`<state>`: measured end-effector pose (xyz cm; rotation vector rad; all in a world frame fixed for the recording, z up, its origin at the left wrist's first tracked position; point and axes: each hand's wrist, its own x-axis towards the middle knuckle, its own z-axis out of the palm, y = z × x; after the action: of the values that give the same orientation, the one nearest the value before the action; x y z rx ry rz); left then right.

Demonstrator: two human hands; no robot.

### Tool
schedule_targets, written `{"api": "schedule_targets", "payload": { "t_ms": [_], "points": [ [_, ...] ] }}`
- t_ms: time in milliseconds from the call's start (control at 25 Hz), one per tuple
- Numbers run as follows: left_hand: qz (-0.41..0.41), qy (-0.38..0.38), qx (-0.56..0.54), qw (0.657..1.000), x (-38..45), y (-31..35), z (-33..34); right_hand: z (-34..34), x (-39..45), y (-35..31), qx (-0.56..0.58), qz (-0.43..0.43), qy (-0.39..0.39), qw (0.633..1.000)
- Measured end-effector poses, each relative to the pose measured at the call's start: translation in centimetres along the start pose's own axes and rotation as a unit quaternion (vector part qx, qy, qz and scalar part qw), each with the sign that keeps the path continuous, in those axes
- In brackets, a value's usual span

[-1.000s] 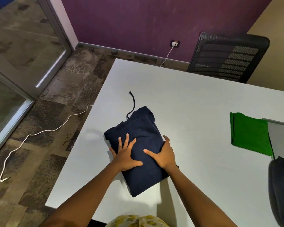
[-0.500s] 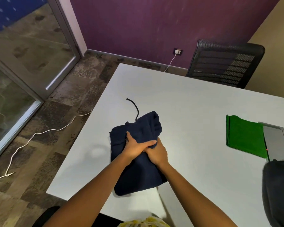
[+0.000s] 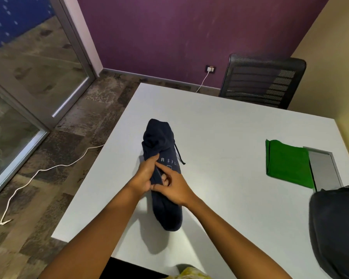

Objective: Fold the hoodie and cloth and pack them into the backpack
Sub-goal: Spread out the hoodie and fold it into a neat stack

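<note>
Both hands are on the hoodie (image 3: 165, 206), which is bundled into a long navy roll and held up a little over the near middle of the table (image 3: 220, 129), its shadow falling on the white top below it. The left hand (image 3: 144, 176) grips the roll from its left side, fingers curled over the fabric next to some pale lettering. The right hand (image 3: 172, 188) holds it from the right, fingers wrapped round the same part of the bundle, so the two hands touch each other across the cloth. A dark drawstring (image 3: 179, 155) hangs off the right edge of the roll, its tip near the tabletop.

Well to the right, the green cloth (image 3: 286, 163) lies folded flat on the table, its right edge just beside a grey hatch (image 3: 324, 170) set into the tabletop. The backpack (image 3: 336, 228), dark and rounded, sits at the near right corner, close to the cloth's near corner; I can't tell whether it is open.

Behind the far edge of the table stands a black mesh chair (image 3: 262, 83). A white cable (image 3: 38, 174) trails across the floor on the left, and another runs down from a socket (image 3: 210, 69) on the purple wall.
</note>
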<state>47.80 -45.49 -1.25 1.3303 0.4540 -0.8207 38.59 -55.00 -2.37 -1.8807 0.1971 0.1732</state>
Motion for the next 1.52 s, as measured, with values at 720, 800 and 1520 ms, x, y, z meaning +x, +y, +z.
{"api": "schedule_targets", "payload": {
  "t_ms": [720,800,1520],
  "points": [
    [-0.075,-0.026,0.026,0.996,2.5,2.4,-12.7,1.6,2.9,6.9,0.391,0.256,0.072,0.881],
    [-0.086,-0.017,0.037,0.996,3.3,2.4,-14.0,2.9,4.2,7.1,0.369,0.259,0.077,0.889],
    [0.033,0.167,0.386,0.907,12.6,2.3,-20.1,7.4,14.0,7.9,0.242,0.28,0.13,0.92]
  ]
}}
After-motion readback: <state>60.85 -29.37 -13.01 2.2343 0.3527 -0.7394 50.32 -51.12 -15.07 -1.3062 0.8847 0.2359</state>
